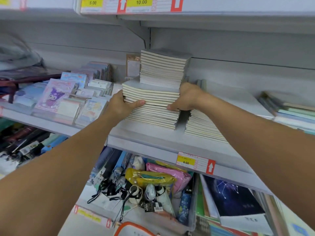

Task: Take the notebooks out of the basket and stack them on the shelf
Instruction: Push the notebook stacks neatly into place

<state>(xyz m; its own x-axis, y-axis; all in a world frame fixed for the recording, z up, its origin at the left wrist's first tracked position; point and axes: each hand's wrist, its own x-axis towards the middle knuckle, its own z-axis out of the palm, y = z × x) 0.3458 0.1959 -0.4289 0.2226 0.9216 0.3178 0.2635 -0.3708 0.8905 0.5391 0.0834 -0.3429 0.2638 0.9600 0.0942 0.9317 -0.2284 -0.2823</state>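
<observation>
A tall stack of grey-covered notebooks (153, 96) with cream page edges stands on the grey shop shelf (153, 143). Its top part (163, 68) is set back from the middle part. My left hand (121, 103) grips the left side of the middle part, thumb across the front edges. My right hand (185, 97) grips the right side at the same height, thumb on the front. A lower second stack of the same notebooks (202, 126) lies beside it on the right. The basket is out of view except perhaps an orange rim (134, 227) at the bottom edge.
Cartoon sticker packs and notepads (58, 97) fill the shelf to the left. More notebooks (288, 108) lie at the far right. Below, a bin holds folded umbrellas and pouches (153, 184), with a dark starry notebook (233, 196) beside it. A price label (194, 161) hangs on the shelf edge.
</observation>
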